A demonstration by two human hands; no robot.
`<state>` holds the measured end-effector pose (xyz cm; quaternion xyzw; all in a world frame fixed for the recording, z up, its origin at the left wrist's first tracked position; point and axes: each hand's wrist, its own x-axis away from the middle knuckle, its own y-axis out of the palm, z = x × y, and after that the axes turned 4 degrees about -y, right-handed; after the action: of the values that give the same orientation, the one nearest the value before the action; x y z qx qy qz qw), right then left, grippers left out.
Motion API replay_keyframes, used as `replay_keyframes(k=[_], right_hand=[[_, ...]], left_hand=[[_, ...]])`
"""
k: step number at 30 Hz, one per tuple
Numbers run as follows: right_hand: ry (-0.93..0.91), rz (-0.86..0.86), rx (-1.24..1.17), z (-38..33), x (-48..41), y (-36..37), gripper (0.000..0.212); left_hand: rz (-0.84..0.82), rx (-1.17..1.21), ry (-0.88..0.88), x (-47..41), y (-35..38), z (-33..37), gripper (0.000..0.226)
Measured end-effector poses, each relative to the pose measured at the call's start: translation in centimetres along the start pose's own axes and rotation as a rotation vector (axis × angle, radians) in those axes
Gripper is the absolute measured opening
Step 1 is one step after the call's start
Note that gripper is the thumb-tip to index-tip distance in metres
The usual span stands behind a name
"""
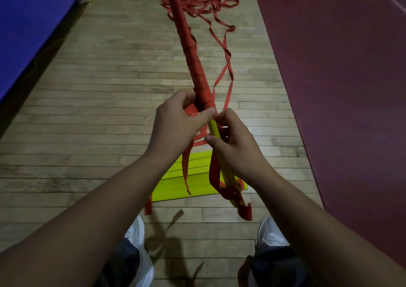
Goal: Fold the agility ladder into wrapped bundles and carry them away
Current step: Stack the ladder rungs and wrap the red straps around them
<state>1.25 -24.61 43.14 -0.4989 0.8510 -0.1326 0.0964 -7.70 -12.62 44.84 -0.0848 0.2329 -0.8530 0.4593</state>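
Running from centre toward 12 o'clock, the strap-wrapped ladder bundle (189,51) is gripped by the left hand (175,128). The yellow rungs (214,128) and loose red strap (222,75) are pinched by the right hand (237,146).

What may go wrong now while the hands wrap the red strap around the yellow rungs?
The loose red strap leads to a tangled heap on the floor; it may knot and stall the wrapping. Strap ends dangle near the white shoes, so a step might catch them.

Bare wood floor (98,110) lies open left of the wrapped bundle (189,44), while loose red straps (226,51) clutter its right side.
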Motion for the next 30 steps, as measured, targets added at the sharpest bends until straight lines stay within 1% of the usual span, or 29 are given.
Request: replay_keyframes(k=[3,6,8,13,15,17,19,21,24,26,28,30], right_hand=[[-0.023,0.013,0.047,0.1,-0.1,0.1,0.024],[0.006,0.049,0.027,-0.1,-0.2,-0.3,0.014],[0.054,0.086,-0.031,-0.1,-0.5,-1.1,0.013],[0.226,0.18,-0.294,0.2,-1.3,-2.7,0.026],[0.24,0.206,-0.435,0.1,-1.6,-3.1,0.03],[0.229,0.213,-0.58,-0.2,-1.7,-3.3,0.032],[0.214,0.206,-0.692,-0.5,-1.7,-3.6,0.029],[0.205,0.189,-0.746,-0.6,-1.6,-3.7,0.025],[0.194,0.205,-0.742,-0.7,-1.4,-3.9,0.022],[0.192,0.25,-0.683,-0.6,-1.3,-4.0,0.021],[0.187,0.311,-0.574,-0.5,-1.3,-3.8,0.019],[0.191,0.361,-0.472,-0.3,-1.3,-3.4,0.016]], left_hand=[[-0.037,0.058,-0.041,-0.4,0.1,0.0,0.012],[-0.097,0.171,-0.071,-0.9,-0.4,0.0,0.015],[-0.184,0.193,-0.069,-1.2,-0.8,0.0,0.016],[-0.47,0.279,-0.097,-1.0,-1.0,-0.6,0.023],[-0.578,0.315,-0.118,-0.4,-0.6,-0.6,0.025],[-0.638,0.364,-0.136,-0.2,-0.2,-1.0,0.025],[-0.692,0.381,-0.144,-0.2,0.0,-1.4,0.031],[-0.731,0.379,-0.158,-0.4,0.3,-1.9,0.037],[-0.724,0.298,-0.187,-0.3,0.3,-2.0,0.037],[-0.62,0.121,-0.175,-0.3,0.0,-1.9,0.033],[-0.486,-0.042,-0.127,-0.1,0.0,-1.6,0.023],[-0.417,-0.092,-0.092,0.5,0.3,-1.0,0.022]])
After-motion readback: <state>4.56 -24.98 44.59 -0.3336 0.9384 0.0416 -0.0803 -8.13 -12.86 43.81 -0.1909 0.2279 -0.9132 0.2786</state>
